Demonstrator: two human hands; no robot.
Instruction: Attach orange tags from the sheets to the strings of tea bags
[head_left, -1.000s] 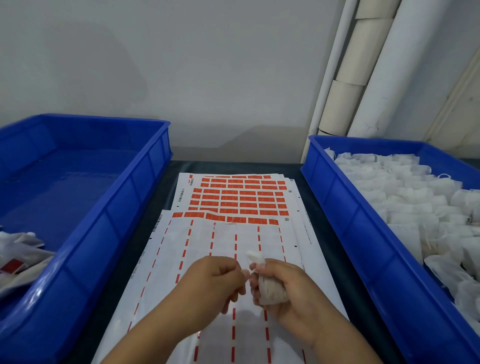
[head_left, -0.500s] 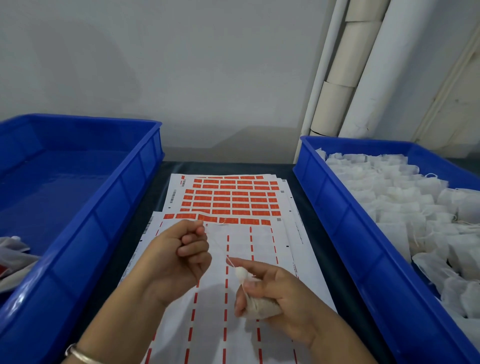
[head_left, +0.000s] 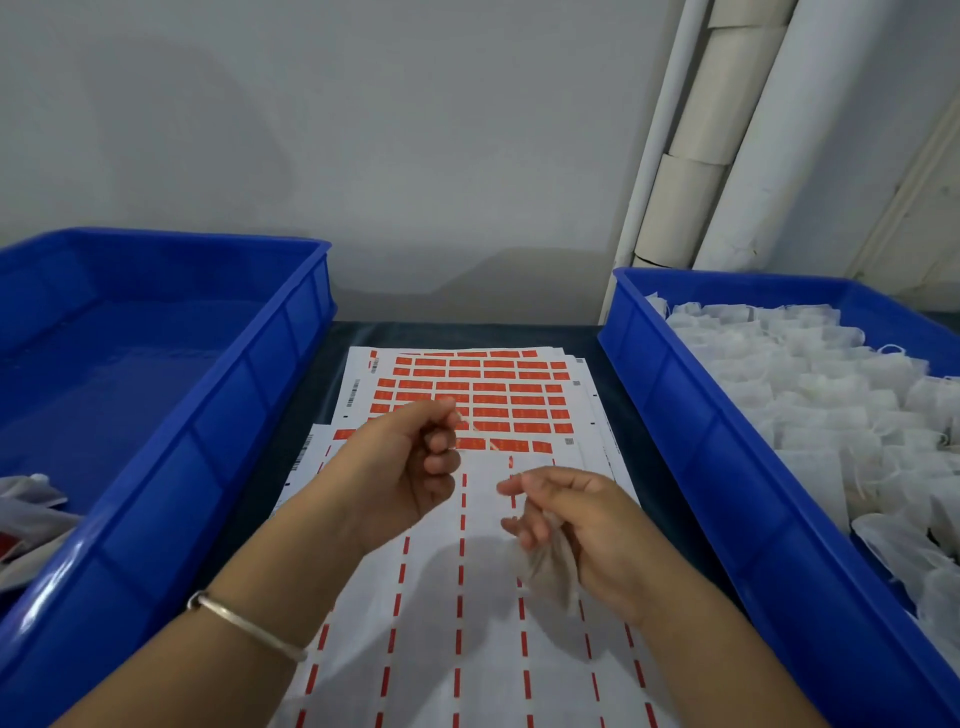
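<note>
My right hand (head_left: 592, 525) holds a small white tea bag (head_left: 550, 569) under its curled fingers, above the near sheet. A thin string (head_left: 480, 434) runs taut from that hand up to my left hand (head_left: 410, 467), whose thumb and forefinger pinch its far end. Below both hands lies a white backing sheet (head_left: 467, 649) with only dashed orange strips left. Further back lies a sheet of orange tags (head_left: 483, 395) in full rows.
A blue crate (head_left: 218, 426) on the left holds a few tagged tea bags (head_left: 26, 519) at its near corner. On the right a blue crate (head_left: 717, 467) is heaped with untagged white tea bags (head_left: 831, 395). White pipes (head_left: 727, 135) run up the wall behind.
My hands were together at the tea bag. My left hand has moved up and away to the left, drawing the string out taut. My right hand keeps hold of the bag.
</note>
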